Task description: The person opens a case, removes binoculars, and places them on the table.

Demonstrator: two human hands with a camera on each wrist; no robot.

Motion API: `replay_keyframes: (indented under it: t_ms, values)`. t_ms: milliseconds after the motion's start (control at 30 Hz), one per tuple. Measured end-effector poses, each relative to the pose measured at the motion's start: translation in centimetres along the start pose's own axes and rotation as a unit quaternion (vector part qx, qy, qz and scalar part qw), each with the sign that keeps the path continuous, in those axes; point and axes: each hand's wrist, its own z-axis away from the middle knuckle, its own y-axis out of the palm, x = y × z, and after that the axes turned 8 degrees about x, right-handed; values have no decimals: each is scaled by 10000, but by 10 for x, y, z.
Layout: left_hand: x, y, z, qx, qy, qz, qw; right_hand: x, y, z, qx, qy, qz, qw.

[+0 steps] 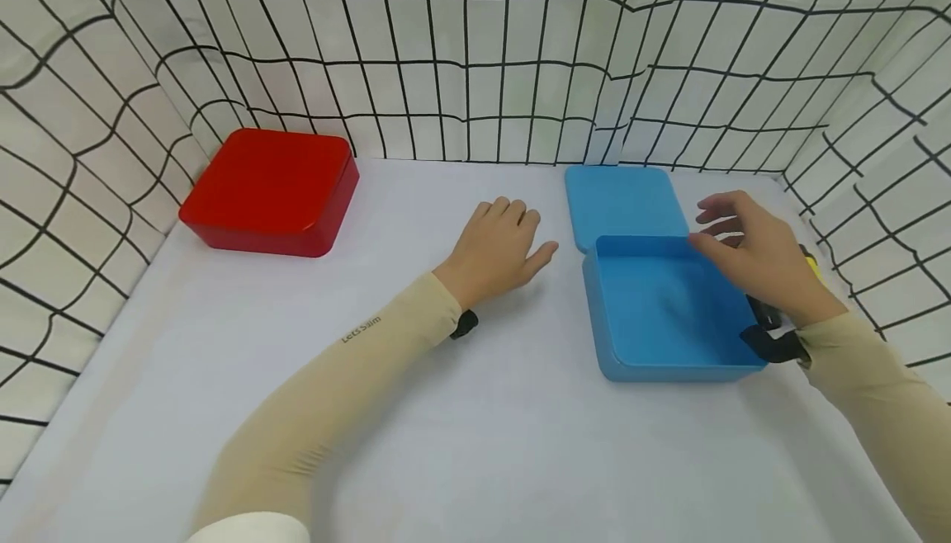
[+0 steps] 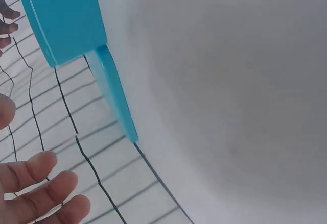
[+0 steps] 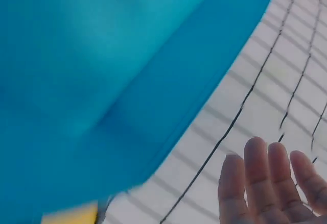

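Observation:
A blue rectangular box stands on the white table with its top off, and its visible inside holds nothing. Right behind it is a flat blue lid. My right hand hovers over the box's back right corner, fingers loosely bent and holding nothing. In the right wrist view its fingers extend beyond the blue wall. To the left of the box, my left hand is held over the table, palm down, with loose fingers and the thumb spread toward the box. Nothing is in it.
A closed red box sits at the back left of the white table. Black wire mesh rises along the back and both sides. A yellow and black object shows partly behind my right hand, beside the blue box.

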Motion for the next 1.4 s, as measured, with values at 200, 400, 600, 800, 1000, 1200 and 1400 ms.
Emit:
replay_keyframes:
  t_ms: [200,400,600,800,1000,1200,1400]
  values:
    - [28,-11,8,-247,-80,72,9996,22,3,-10,154,200,-833,9962]
    - [68,-24,20,98,-544,667,9962,51,14,-23,181,37,-2226,9747]
    - [115,-37,34,316,-1324,1016,9855,86,31,-39,362,204,-3234,9454]
    - [152,-50,53,304,-2114,1970,9569,117,47,-58,395,224,-4032,9140]
    - [184,-59,72,65,-2640,2321,9362,138,62,-78,286,232,-4547,8899]
    - [214,-67,89,226,-3257,2261,9178,157,77,-89,350,206,-4843,8740]
    - [242,-72,113,393,-3427,2288,9103,176,99,-99,534,179,-5086,8592]
